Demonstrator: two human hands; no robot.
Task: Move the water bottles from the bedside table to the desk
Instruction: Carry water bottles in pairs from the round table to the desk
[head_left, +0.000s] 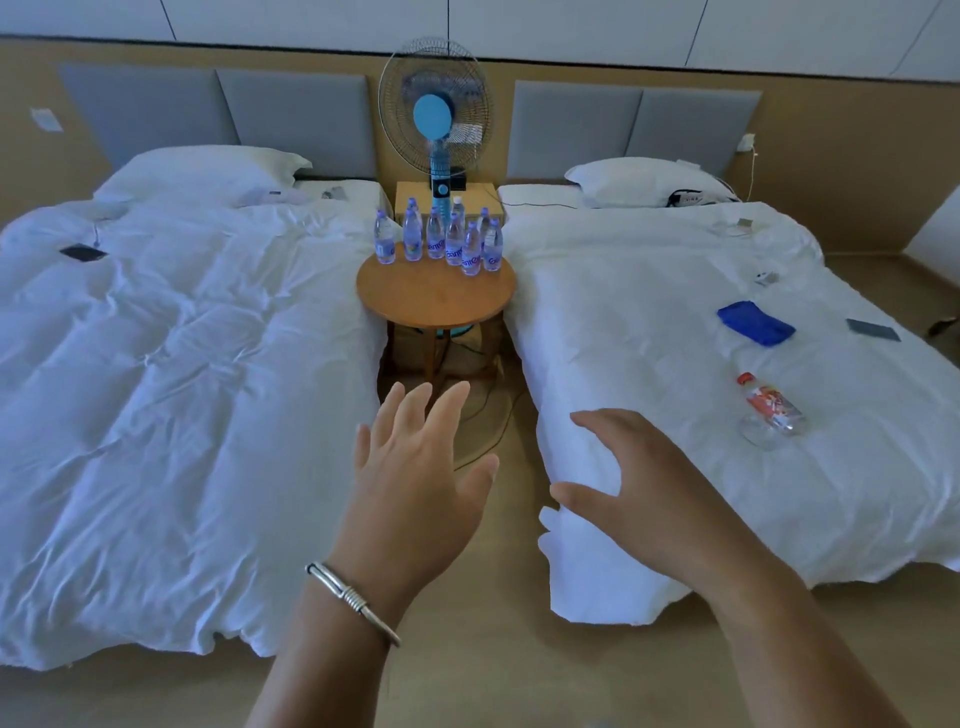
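The bottles (439, 240) stand upright in a cluster at the far edge of the round bedside table (436, 296) between two beds. Left hand (415, 467) and right hand (649, 488) are stretched forward with relaxed fingers, holding nothing, probably to grasp one bottle each
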